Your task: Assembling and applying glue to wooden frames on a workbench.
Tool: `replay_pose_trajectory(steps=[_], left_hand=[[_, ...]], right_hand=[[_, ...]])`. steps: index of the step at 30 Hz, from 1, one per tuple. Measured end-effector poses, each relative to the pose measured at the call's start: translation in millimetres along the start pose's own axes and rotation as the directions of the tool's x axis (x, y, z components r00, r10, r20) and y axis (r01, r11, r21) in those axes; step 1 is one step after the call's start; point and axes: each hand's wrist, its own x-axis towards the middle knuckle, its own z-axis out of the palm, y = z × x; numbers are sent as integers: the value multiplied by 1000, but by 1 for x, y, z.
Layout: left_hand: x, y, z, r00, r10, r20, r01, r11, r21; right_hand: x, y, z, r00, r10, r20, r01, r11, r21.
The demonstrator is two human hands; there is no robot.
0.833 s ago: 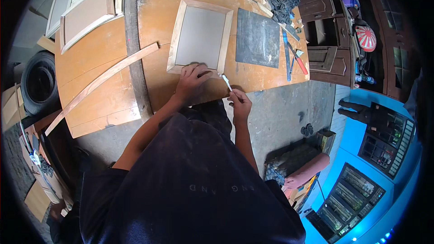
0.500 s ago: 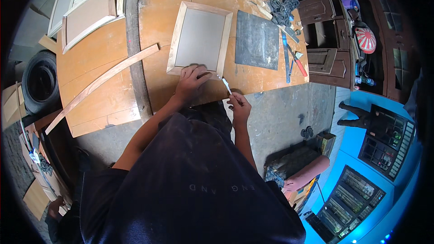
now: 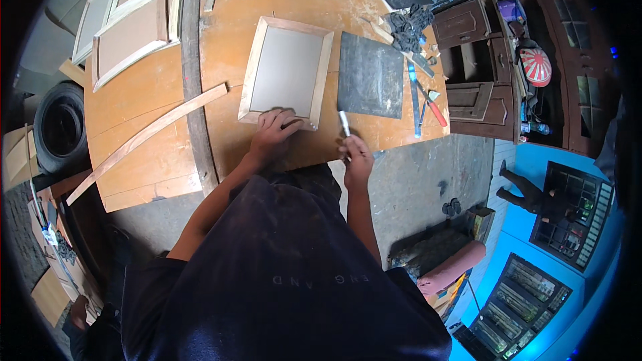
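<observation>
One hand (image 3: pixel 270 134) (L), fingers part-spread, on wooden frame (image 3: pixel 254 70); R hand (image 3: pixel 358 157) pinches slim white tool (image 3: pixel 344 123) nr dark sheet (image 3: pixel 371 73).

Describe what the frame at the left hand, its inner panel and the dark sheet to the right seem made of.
Frame: apparently bare, unvarnished wood; pale, uneven tones look like natural timber.
Inner panel: smooth, fairly matte, grey-beige, perhaps board; no grain shows, so its material stays open.
Dark sheet: dull dark grey with pale scuffs; could be sandpaper or painted board.
</observation>
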Motion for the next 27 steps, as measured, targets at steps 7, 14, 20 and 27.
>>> replay_pose_trajectory(steps=[7, 14, 20, 27], left_hand=[[10, 3, 0, 997, -57, 59, 53, 996, 71], [20, -2, -1, 977, -138, 165, 111, 980, 166], [19, 11, -1, 956, -229, 183, 188, 958, 217], [18, 14, -4, 934, -279, 223, 224, 944, 242]], right_hand=[[110, -101, 25, 959, -87, -268, 100, 994, 35], [284, -135, 95, 899, -437, -21, 402, 846, -351], [349, -126, 134, 819, -573, 22, 475, 658, -584], [380, -126, 155, 848, -529, 36, 433, 652, -623]])
